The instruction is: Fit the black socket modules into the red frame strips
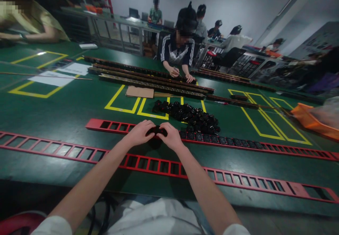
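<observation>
A black piece is held in both hands over the red strip.

Between the fingertips of the left hand (141,132) and the right hand (171,135), a small black piece (156,130) is grasped from both sides — partly covered by the fingers, so whether it is seated in a slot cannot be told. The farther red strip (94,123) is crossed by both hands; to their right, its slots are filled by a row of black units (206,137). Loose parts are heaped (189,113) just beyond. The step in hand is judged to be the fitting of one piece; for the next move, squared edges and even thumb pressure seem to be called for.
</observation>
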The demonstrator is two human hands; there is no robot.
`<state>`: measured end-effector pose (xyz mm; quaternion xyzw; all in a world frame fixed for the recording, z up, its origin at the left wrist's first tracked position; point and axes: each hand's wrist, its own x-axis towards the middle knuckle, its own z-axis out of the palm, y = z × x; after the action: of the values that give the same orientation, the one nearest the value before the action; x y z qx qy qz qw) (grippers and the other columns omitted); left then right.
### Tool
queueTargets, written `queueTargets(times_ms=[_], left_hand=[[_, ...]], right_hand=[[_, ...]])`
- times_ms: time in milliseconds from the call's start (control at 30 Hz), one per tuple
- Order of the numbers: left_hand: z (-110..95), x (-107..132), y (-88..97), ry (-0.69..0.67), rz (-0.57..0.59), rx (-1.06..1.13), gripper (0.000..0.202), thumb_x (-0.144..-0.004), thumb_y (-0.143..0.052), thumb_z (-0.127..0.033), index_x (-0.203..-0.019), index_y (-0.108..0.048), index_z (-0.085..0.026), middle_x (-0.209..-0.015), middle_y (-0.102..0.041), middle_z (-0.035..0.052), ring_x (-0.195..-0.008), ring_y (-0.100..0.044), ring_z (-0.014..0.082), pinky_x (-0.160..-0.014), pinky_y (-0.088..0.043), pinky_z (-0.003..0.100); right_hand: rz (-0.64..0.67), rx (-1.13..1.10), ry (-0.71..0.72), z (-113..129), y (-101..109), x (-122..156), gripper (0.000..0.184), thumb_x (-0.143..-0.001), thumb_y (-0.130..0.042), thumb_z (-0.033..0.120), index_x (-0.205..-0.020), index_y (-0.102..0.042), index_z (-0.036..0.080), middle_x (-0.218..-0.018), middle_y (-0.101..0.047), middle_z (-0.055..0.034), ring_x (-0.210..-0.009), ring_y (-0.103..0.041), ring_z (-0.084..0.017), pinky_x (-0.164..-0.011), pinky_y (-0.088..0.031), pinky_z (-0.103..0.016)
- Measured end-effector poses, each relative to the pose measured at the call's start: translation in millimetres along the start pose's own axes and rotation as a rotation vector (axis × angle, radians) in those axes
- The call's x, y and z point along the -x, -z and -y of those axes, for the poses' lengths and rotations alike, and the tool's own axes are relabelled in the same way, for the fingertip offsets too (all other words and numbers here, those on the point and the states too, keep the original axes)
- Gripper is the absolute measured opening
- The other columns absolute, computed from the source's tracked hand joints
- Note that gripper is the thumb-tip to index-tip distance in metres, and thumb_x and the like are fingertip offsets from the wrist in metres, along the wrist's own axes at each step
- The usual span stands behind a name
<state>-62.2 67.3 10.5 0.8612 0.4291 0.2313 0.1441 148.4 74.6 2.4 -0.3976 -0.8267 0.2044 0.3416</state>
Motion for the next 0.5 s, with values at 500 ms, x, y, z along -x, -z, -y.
queueTargets(times_ms=[500], left_hand=[[1.1,-0.9,-4.2,0.009,-0.018,-0.029,0.021,-0.087,-0.061,-0.028,-0.106,-0.061,-0.018,-0.106,-0.063,0.0085,-0.098,-0.056,0.0243,-0.087,-0.048,0.040]], right_hand=[[-0.013,0.016,0.035,-9.4,-3.3,5.1,0.016,-0.079,-0.072,0.021,-0.090,-0.060,0.021,-0.114,-0.067,-0.0080,-0.106,-0.065,-0.021,-0.089,-0.053,-0.035]])
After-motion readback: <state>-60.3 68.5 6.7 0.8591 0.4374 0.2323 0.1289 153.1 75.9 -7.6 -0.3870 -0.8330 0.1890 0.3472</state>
